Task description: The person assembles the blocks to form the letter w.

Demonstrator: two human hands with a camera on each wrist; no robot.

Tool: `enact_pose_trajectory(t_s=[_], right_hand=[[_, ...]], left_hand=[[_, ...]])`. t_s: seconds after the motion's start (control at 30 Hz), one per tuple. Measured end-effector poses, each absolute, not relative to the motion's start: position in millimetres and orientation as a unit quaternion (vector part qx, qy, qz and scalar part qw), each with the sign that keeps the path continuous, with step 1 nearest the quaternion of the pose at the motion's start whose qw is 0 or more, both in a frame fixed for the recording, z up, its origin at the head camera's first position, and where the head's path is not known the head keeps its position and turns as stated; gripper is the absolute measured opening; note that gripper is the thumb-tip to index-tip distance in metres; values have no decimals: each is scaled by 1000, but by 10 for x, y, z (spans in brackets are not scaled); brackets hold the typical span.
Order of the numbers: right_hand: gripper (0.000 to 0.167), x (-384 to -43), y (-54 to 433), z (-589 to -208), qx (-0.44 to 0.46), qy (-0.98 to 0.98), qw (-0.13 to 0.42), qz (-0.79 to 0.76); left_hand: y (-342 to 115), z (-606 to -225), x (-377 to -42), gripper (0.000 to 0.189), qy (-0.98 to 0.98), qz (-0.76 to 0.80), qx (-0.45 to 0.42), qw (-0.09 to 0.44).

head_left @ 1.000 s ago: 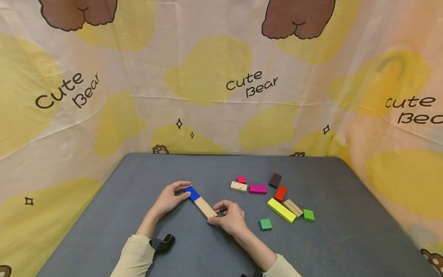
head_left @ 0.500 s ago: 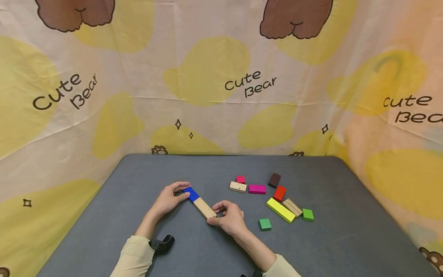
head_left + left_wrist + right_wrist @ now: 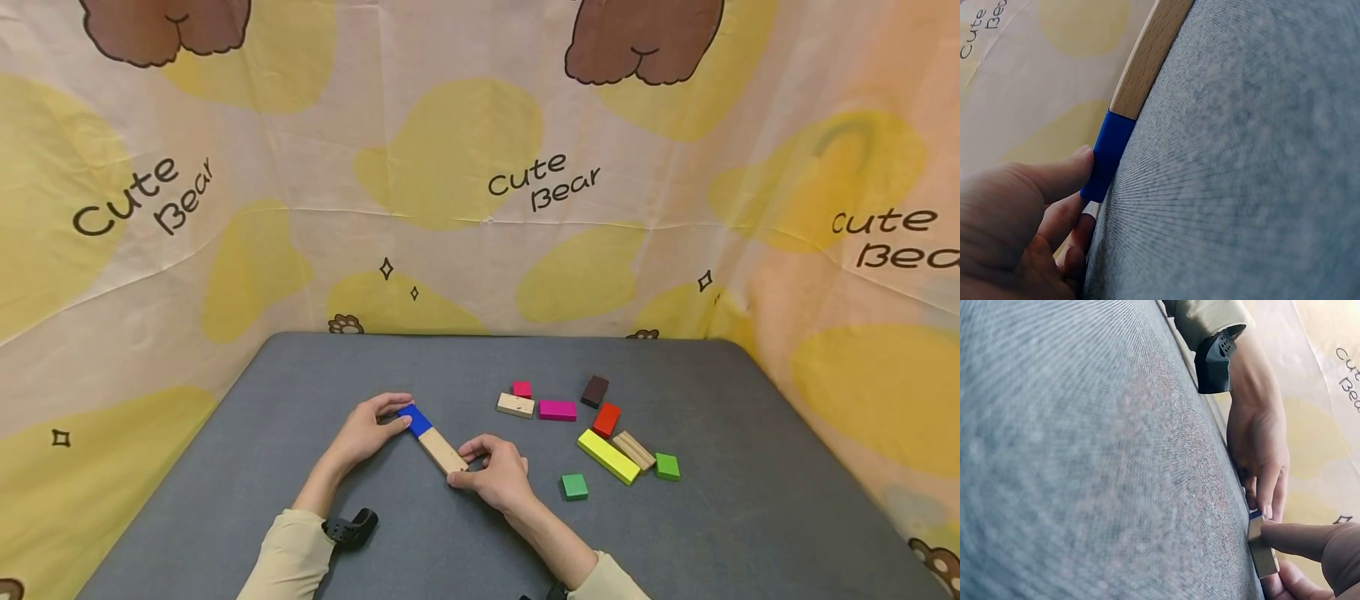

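Observation:
A blue block [image 3: 416, 420] lies end to end with a longer bare wooden block [image 3: 443, 451] on the grey table, the pair slanting down to the right in the head view. My left hand [image 3: 372, 427] pinches the blue block near its outer end between thumb and fingers. At the other end, my right hand [image 3: 497, 472] grips the wooden block, thumb on the near side. In the left wrist view the blue block [image 3: 1109, 153] meets the wooden block [image 3: 1150, 59] with no visible gap. The right wrist view shows the wooden block's end [image 3: 1264, 556] beside my right thumb.
Right of the hands lie a green block [image 3: 574, 487], a yellow block [image 3: 608, 457], a grooved wooden block [image 3: 634, 450], a light green block [image 3: 667, 467] and a red block [image 3: 607, 420]. Farther back are magenta [image 3: 557, 410], speckled wooden [image 3: 516, 406], pink [image 3: 522, 389] and dark brown [image 3: 596, 391] blocks.
Both hands keep hold of the two blocks in nearly the same place. The head view has shifted only slightly.

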State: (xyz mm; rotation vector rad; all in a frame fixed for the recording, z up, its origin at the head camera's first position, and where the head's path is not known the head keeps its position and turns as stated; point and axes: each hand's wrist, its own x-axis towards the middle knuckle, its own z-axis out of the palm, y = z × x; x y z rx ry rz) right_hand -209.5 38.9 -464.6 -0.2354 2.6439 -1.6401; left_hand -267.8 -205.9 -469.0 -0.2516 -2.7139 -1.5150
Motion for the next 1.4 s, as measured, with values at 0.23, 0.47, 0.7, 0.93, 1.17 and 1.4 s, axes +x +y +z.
enact_pose_trajectory(t_s=[0.23, 0.47, 0.7, 0.93, 1.17, 1.4], right_hand=[[33, -2076, 367, -4655, -80, 854, 8, -514], [34, -2066, 348, -4649, -88, 852, 9, -516], [36, -2082, 403, -4648, -94, 836, 39, -540], [35, -2106, 458, -4656, -103, 837, 38, -535], [32, -2112, 456, -4682, -105, 835, 44, -539], [30, -2111, 454, -4683, -104, 835, 44, -539]], left_hand=[[-2062, -4671, -2639, 39, -882, -464, -78, 13], [-2006, -4645, -2566, 38, -897, -432, -69, 63], [-1792, -4558, -2311, 57, -913, -383, -81, 116], [-1569, -4536, -2036, 59, -919, -371, -67, 112], [-1434, -4565, -1961, 46, -926, -348, -29, 140], [-1410, -4588, -1989, 45, -920, -359, -11, 156]])
